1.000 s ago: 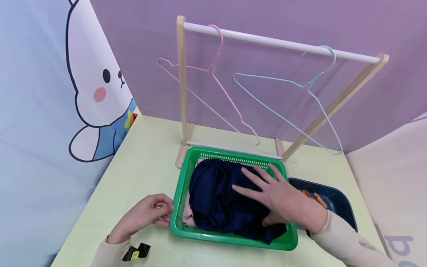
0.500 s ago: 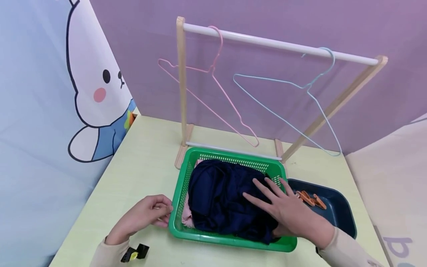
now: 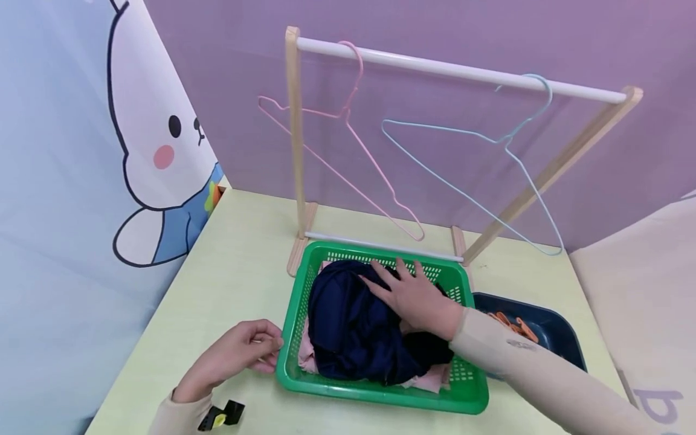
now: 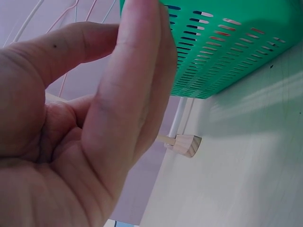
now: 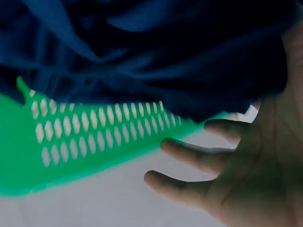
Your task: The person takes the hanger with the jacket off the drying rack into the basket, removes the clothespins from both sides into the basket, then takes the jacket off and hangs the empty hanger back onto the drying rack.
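A bundled navy cloth (image 3: 348, 326) lies in a green plastic basket (image 3: 380, 396), on top of pink fabric (image 3: 432, 379) that shows at the left side and front right. My right hand (image 3: 418, 302) rests over the right half of the navy cloth with its fingers spread. In the right wrist view, the navy cloth (image 5: 142, 56) hangs beside the palm, and the thumb is hidden. At the basket's left rim, my left hand (image 3: 239, 353) pinches the edge between thumb and fingers. The left wrist view shows its bent fingers against the slotted basket wall (image 4: 213, 52).
Behind the basket stands a wooden rack with a white rail (image 3: 435, 65). A pink hanger (image 3: 375, 160) and a light blue hanger (image 3: 462, 192) hang from it. On the right, a dark blue tray (image 3: 565, 338) holds orange clips (image 3: 524, 329), partly behind the right forearm.
My right hand has moved left and farther back over the navy cloth. The cloth's right part has shifted left, uncovering pink fabric at the front right. My left hand stays at the rim.
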`<state>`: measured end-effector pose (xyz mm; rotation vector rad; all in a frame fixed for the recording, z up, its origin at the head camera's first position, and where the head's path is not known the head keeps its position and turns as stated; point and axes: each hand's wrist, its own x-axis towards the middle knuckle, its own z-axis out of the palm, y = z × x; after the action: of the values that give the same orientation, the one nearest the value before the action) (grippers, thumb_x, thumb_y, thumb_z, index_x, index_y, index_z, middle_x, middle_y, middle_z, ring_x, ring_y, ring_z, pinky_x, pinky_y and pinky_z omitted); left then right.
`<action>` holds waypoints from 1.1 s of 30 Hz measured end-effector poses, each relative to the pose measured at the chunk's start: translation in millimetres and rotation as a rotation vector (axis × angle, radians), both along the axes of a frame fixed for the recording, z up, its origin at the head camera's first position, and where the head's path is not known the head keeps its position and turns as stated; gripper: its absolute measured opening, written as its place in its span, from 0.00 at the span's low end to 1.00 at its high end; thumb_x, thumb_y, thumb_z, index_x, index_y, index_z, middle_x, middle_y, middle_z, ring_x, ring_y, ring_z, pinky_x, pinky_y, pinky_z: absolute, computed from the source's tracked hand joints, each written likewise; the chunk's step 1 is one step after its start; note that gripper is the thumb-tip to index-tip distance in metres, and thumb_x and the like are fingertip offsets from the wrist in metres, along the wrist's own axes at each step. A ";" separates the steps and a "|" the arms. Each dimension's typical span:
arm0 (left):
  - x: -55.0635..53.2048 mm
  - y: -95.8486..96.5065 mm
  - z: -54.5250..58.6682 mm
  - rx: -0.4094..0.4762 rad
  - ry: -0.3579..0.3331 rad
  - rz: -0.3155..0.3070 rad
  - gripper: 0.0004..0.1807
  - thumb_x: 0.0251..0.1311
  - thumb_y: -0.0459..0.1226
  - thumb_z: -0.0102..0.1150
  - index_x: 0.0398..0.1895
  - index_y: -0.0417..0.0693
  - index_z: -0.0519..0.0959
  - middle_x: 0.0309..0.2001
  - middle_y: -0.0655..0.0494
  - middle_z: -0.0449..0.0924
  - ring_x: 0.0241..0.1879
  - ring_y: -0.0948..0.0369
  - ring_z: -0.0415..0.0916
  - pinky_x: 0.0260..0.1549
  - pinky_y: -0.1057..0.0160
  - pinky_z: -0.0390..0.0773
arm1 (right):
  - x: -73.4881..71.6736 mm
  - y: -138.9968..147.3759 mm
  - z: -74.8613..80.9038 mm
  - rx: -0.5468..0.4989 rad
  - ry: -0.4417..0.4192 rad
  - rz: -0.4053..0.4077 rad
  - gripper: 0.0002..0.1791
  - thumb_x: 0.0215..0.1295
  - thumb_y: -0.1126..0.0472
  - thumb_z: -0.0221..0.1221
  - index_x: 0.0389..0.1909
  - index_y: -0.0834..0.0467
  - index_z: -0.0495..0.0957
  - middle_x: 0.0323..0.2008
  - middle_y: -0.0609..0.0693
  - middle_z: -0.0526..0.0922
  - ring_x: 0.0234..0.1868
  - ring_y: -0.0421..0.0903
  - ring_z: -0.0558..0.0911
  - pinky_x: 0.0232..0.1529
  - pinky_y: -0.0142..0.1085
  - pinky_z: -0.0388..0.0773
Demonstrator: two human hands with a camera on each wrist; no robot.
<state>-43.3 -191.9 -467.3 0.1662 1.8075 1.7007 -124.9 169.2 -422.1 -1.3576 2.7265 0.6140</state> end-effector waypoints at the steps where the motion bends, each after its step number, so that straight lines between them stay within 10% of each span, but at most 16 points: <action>1: 0.4 0.5 0.2 0.001 -0.001 -0.003 0.13 0.71 0.36 0.57 0.45 0.31 0.75 0.34 0.43 0.83 0.36 0.49 0.84 0.35 0.54 0.86 | -1.1 -5.3 -4.1 0.048 -0.001 0.004 0.63 0.39 0.27 0.73 0.76 0.46 0.60 0.76 0.59 0.54 0.65 0.67 0.68 0.55 0.65 0.72; 10: -0.1 3.2 3.4 0.006 -0.002 -0.014 0.12 0.71 0.35 0.57 0.45 0.30 0.75 0.35 0.44 0.83 0.36 0.50 0.84 0.35 0.55 0.86 | -1.0 -26.5 -16.8 0.276 -0.013 -0.059 0.55 0.44 0.25 0.69 0.74 0.39 0.64 0.78 0.53 0.50 0.65 0.60 0.68 0.58 0.60 0.70; 33: -14.1 -6.9 7.8 -0.161 0.091 0.000 0.09 0.71 0.31 0.52 0.46 0.32 0.75 0.30 0.48 0.77 0.32 0.53 0.79 0.32 0.57 0.85 | 14.5 7.8 31.7 -0.100 -0.094 -0.089 0.62 0.48 0.29 0.69 0.80 0.46 0.51 0.74 0.58 0.61 0.63 0.63 0.71 0.63 0.66 0.62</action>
<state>-57.4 -198.7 -459.4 0.1776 2.0016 1.5620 -110.4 177.0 -390.4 -1.2410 2.7578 0.4024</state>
